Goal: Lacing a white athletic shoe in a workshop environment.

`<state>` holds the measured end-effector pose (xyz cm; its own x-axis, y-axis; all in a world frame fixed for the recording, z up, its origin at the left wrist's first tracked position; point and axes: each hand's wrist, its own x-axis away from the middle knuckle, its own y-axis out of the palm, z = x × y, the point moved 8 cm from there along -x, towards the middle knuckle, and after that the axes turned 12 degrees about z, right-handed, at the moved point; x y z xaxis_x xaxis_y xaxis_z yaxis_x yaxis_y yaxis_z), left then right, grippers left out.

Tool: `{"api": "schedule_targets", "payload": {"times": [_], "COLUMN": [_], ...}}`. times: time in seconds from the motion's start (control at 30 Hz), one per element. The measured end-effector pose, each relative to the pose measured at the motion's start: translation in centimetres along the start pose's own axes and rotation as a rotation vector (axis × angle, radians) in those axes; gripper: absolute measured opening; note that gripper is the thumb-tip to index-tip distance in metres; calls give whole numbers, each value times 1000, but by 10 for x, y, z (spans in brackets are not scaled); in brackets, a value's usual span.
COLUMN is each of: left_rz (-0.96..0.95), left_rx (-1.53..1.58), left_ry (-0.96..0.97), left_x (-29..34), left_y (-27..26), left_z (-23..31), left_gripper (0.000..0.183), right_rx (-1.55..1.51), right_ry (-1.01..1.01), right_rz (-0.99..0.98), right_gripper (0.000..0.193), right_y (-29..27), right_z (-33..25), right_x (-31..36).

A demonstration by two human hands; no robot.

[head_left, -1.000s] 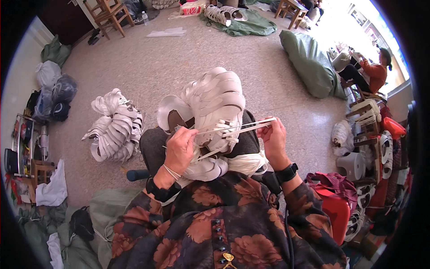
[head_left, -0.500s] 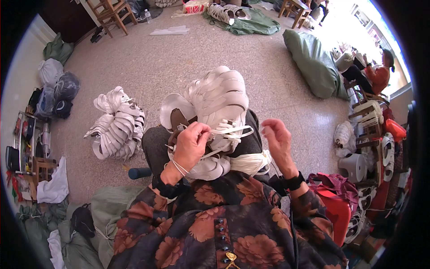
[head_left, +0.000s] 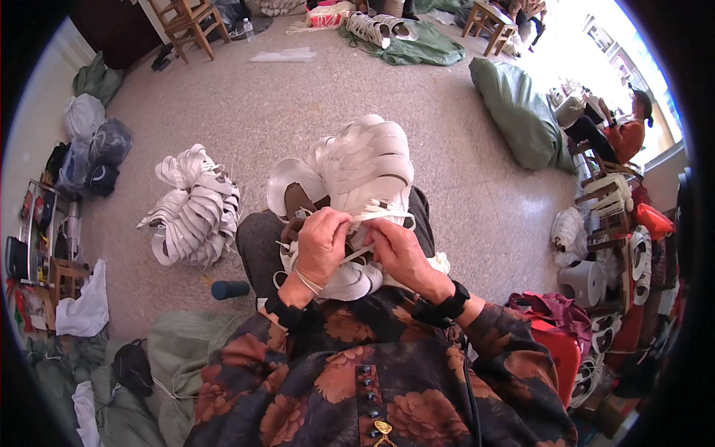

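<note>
Right hand (head_left: 402,255) newly in beside left hand (head_left: 320,242), at white laces (head_left: 377,214)

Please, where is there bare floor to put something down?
Bare floor lies between the nearest white shoes and the green cloth ahead; another patch, between the right hand and the green sack. Crowded: around the left hand.

Your view comes from the left of two fisheye cameras on your head, tipped steeply down and forward. Your shirt (head_left: 328,402) fills the bottom, close to the lens; your left hand (head_left: 322,242) and right hand (head_left: 406,257) show near the middle, seen from above. Beyond them the floor (head_left: 246,104) runs out to a far chair (head_left: 192,21) at the top. The picture is upright, unmirrored, its edges bending inside a dark round rim.
</note>
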<state>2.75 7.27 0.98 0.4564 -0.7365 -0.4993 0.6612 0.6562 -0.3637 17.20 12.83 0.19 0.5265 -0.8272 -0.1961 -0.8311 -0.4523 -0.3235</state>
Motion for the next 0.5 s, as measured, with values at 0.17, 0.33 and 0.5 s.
{"api": "schedule_targets", "payload": {"times": [0.17, 0.33, 0.5], "left_rz": [-14, 89, 8], "left_rx": [-274, -230, -254], "left_ry": [431, 338, 249], "left_x": [-3, -1, -46], "left_y": [1, -3, 6], "left_z": [33, 21, -2], "left_gripper": [17, 20, 21], "right_rx": [21, 69, 232], "right_ry": [41, -129, -194], "right_rz": [-12, -23, -80], "right_gripper": [19, 18, 17], "right_y": [1, 5, 17], "right_z": [1, -16, -34], "right_x": [-8, -30, -76]}}
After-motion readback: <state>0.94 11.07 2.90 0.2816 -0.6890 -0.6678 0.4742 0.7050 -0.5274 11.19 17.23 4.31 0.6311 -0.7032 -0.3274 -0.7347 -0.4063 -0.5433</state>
